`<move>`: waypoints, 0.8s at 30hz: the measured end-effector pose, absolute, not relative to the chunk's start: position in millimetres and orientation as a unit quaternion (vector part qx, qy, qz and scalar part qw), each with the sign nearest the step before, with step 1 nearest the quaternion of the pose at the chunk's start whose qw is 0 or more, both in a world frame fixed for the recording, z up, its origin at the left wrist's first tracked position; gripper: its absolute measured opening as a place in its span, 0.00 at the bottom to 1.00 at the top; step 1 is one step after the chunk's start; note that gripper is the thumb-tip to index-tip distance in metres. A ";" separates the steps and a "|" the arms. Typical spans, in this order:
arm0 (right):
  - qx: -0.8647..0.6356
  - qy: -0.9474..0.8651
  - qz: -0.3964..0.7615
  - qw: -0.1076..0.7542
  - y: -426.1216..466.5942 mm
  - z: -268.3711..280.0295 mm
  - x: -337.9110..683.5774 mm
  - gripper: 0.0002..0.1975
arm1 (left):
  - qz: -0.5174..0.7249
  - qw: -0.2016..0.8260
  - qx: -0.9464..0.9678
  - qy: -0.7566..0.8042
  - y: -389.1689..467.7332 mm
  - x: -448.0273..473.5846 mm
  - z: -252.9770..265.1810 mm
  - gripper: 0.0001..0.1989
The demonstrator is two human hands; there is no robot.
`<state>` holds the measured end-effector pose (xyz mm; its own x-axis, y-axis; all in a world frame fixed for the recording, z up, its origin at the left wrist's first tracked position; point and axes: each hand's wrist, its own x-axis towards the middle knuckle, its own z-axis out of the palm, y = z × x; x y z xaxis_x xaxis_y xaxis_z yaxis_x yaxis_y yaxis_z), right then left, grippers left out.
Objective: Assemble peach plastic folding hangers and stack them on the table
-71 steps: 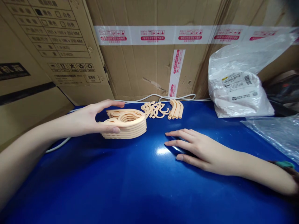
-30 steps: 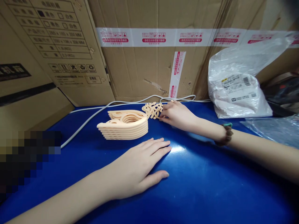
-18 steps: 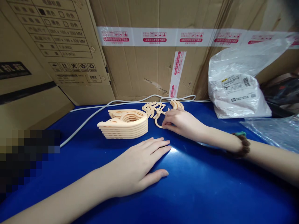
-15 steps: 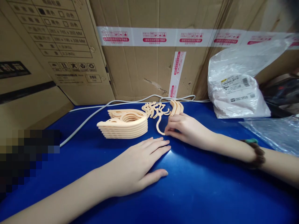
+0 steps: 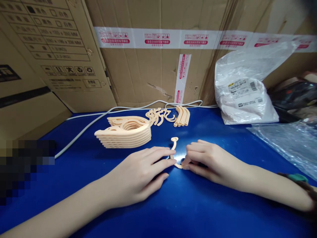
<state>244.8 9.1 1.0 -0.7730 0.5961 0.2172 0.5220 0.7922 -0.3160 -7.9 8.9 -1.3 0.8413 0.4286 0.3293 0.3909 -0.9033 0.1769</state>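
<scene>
A cream plastic hanger hook (image 5: 174,144) lies over the blue table, its small flat end pointing away from me. My right hand (image 5: 208,162) pinches the curved end between thumb and fingers. My left hand (image 5: 141,175) is stretched out flat, with its index and middle fingertips on the hook's middle and its thumb apart. Behind my left hand stands a neat stack of cream hanger pieces (image 5: 126,138). Farther back lie a loose pile of similar hooks (image 5: 156,115) and several curved cream pieces (image 5: 182,116) side by side.
Cardboard boxes (image 5: 138,72) wall off the back and left. A white cable (image 5: 96,115) runs along the table's rear edge. At the back right stand a white plastic bag (image 5: 245,99) with a label and clear plastic film (image 5: 284,138).
My right hand has brought the hook away from the pile, toward me. My left fingertips now touch it. The view has shifted slightly to the right.
</scene>
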 end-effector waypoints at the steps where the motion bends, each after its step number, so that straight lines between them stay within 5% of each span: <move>1: -0.296 -0.935 0.117 0.153 8.8 1.5 245.3 0.08 | 0.183 0.050 0.958 0.213 9.2 -7.8 -1.8 0.16; 24: -0.272 -0.946 0.100 0.146 10.6 -1.3 248.5 0.09 | 0.160 0.065 0.962 0.214 9.9 -6.6 -2.5 0.15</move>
<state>248.5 10.6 -1.3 -0.8095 0.5439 0.2212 0.4855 0.8319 -0.2689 -6.6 9.9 -2.5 0.8575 0.4318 0.2796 0.3902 -0.9002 0.1934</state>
